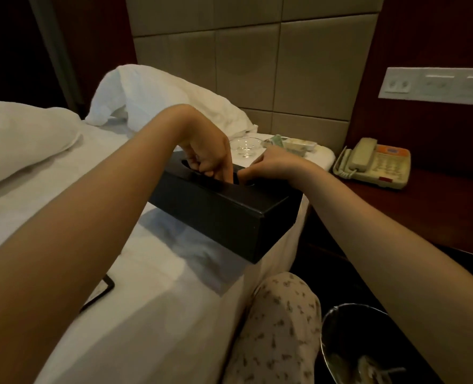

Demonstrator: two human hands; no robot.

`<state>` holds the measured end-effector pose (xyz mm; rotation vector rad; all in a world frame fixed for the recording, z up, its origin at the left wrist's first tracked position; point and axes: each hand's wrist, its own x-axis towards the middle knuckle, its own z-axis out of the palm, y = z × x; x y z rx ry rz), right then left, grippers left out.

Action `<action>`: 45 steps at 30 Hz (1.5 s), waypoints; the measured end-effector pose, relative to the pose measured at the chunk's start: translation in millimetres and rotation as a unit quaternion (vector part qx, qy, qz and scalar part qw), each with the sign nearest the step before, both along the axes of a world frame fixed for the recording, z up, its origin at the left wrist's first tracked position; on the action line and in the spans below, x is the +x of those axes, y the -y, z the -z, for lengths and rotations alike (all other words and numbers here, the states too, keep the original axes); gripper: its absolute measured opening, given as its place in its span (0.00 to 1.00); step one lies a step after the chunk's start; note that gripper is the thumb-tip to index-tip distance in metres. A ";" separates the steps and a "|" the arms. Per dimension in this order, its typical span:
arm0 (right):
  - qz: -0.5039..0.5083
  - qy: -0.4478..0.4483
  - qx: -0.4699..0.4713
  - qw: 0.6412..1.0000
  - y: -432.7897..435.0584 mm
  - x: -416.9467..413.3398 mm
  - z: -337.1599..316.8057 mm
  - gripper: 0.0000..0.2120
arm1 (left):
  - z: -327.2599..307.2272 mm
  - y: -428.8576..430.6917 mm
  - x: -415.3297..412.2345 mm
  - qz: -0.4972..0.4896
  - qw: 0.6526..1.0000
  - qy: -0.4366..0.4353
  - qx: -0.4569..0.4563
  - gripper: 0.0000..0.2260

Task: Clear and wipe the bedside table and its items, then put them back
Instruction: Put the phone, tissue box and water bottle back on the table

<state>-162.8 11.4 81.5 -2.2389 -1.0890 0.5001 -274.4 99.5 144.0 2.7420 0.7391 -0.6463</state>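
1. The black tissue box [229, 217] sits on the bed [146, 273] at its edge. It is off the bedside table [424, 206], which lies to the right with the phone [374, 162] on it.
2. The box's long axis runs on a slant from far left to near right. Its near corner juts out past the edge of the mattress, towards the person's knee.
3. The left hand [207, 153] comes down from above. Its fingers are bent and bunched together, hooked into the slot on top of the box.
4. The right hand [274, 164] rests on the box top at the right end of the same slot. Its fingertips are hidden behind the left hand, so I cannot tell if they pinch anything.
5. Both hands are on the far half of the box, so the near, jutting end is unsupported. Any lift will probably need one hand moved towards that end.
6. A glass dish [245, 146] stands just beyond the hands.
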 end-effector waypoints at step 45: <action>0.493 0.008 0.027 0.870 252.5 197.3 50.0 0.14 | 125.3 193.9 244.4 0.303 0.923 0.236 -0.013 0.34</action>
